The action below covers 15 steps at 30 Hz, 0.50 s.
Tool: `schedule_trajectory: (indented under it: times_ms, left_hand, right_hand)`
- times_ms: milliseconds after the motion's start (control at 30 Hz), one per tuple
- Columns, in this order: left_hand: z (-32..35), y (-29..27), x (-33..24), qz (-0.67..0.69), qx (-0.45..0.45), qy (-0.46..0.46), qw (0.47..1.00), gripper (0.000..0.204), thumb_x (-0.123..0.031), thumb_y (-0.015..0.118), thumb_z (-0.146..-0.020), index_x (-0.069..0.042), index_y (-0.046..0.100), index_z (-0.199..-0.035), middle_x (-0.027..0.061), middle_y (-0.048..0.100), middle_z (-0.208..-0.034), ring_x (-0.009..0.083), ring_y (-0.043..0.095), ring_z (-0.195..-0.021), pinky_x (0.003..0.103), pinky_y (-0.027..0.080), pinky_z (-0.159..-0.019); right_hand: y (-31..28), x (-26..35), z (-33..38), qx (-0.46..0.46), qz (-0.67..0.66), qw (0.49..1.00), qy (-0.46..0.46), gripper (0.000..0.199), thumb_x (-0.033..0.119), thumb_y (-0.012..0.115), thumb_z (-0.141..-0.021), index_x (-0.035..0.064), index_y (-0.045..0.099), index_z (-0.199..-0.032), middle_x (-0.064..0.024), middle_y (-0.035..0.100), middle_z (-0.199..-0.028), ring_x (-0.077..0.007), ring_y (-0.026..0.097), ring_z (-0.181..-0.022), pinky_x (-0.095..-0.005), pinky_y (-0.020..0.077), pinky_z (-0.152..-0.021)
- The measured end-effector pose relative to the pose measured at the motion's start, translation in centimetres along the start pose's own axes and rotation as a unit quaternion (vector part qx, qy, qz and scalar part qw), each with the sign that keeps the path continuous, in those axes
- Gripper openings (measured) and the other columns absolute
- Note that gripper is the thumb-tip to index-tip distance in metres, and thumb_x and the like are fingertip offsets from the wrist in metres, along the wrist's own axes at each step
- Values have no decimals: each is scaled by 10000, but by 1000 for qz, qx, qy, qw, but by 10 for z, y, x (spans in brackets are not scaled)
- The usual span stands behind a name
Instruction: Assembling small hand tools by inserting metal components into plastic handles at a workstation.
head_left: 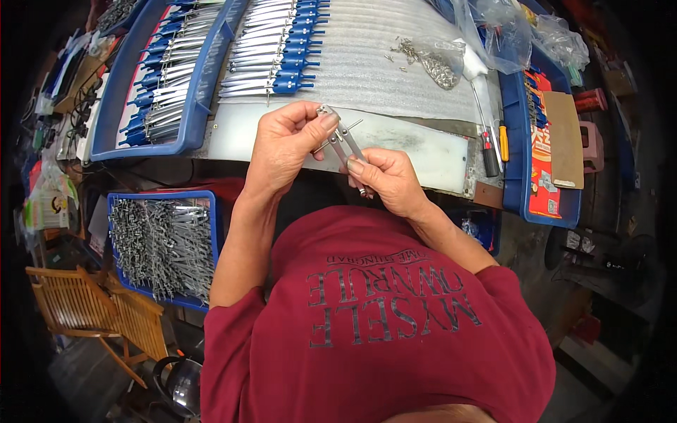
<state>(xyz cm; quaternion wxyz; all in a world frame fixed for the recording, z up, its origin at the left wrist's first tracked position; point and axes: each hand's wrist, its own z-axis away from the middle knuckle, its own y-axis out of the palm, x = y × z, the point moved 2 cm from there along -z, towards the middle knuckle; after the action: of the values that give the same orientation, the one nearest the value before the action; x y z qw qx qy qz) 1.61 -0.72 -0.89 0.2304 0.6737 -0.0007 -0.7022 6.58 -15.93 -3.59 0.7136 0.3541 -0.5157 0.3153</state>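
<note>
Both of my hands hold a small metal compass (343,141) with grey legs above the front edge of the workbench. My left hand (285,144) pinches its hinged top between thumb and fingers. My right hand (388,180) grips the lower legs. A thin metal pin sticks out sideways near the hinge. Rows of finished compasses with blue heads (278,46) lie on white foam sheet (381,56) just beyond my hands.
A blue tray (120,92) of more blue-headed compasses sits at the left. A blue crate (211,225) of grey metal legs stands below the bench, left. A pile of small screws (430,63), screwdrivers (489,151), plastic bags and a blue bin (518,176) lie right. A wooden folding chair (92,303) stands lower left.
</note>
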Motion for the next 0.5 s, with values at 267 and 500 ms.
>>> schedule_trajectory:
  times_ms: [267, 500]
  left_hand:
    - [6, 3, -3, -25, -22, 33, 999, 141, -108, 602, -768, 26, 597, -811, 14, 556, -654, 40, 472, -553, 170, 395, -483]
    - [7, 5, 0, -31, -17, 42, 998, 135, -96, 592, -773, 30, 599, -820, 19, 560, -653, 44, 477, -553, 174, 405, -486]
  right_hand:
    - [4, 1, 3, 20, -4, 999, -36, 237, 216, 498, -853, 1, 568, -780, 5, 493, -613, -53, 424, -530, -187, 342, -479]
    - [-6, 15, 2, 77, 108, 991, 0, 197, 180, 503, -848, 2, 566, -793, 22, 475, -618, -46, 412, -551, -196, 343, -493]
